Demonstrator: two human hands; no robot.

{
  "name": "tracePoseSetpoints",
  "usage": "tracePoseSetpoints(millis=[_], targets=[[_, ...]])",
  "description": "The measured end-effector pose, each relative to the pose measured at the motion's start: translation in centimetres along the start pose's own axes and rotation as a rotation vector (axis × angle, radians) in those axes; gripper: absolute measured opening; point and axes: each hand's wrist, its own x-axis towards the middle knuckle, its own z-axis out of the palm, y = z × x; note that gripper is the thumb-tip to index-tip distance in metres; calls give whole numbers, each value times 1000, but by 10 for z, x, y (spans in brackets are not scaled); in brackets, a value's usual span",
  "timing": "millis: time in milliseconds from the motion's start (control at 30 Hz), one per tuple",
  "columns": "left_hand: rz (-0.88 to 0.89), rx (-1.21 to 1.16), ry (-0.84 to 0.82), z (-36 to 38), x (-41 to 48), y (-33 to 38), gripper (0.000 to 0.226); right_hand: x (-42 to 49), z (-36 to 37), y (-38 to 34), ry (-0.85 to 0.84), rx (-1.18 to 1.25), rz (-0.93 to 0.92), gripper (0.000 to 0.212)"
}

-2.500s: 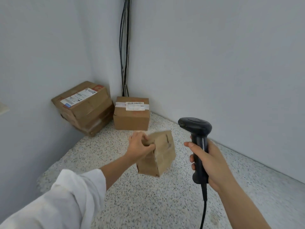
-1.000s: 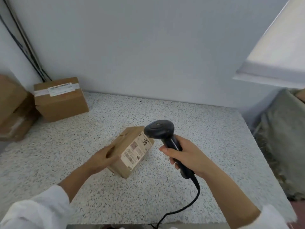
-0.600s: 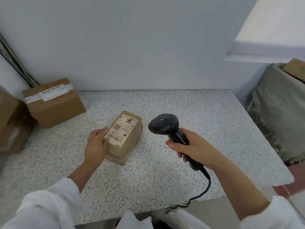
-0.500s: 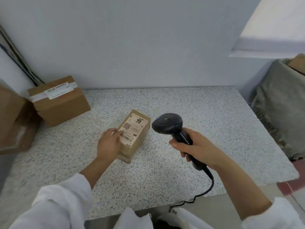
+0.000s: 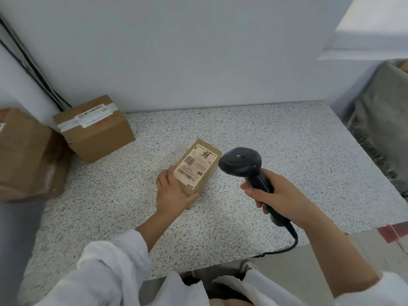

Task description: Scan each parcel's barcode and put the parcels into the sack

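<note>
A small brown parcel lies on the speckled counter with its white shipping label and barcode facing up. My left hand grips its near end, thumb along the front edge. My right hand holds the handle of a black barcode scanner; the scanner's head sits just right of the parcel, close to its label. The grey-green sack stands off the counter's right edge, partly cut off by the frame.
Two larger cardboard parcels wait at the back left: one with a taped label and a bigger one at the frame edge. Black cables run down the corner wall. The scanner cord hangs over the counter's front edge.
The parcel has been carried from the left corner, turned label up and set on the counter. The scanner head has come close beside the label. The view has swung right and down.
</note>
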Motion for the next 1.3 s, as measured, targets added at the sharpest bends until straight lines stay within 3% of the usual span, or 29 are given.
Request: tracePoseSetpoints(millis=[133,400,933,1100,1200,1300], targets=[[-105,-82,-11,-8,1,-7,128,-5,3,-2,2,-72,-6,16],[-114,-74,18,-11,3,-8,116,-15,18,-6,11,-154,6,17],[-54,-59,24,-9,-1,-9,115,-32,20,-14,75,-133,47,16],[78,-8,-152,-32,19,-14,117,-43,3,-21,24,-182,17,10],[237,130,-384,-60,37,-15,113,-52,-14,-29,-20,-267,-25,17],[320,269,-510,-77,51,-17,110,-55,-25,-32,-55,-338,-49,26]])
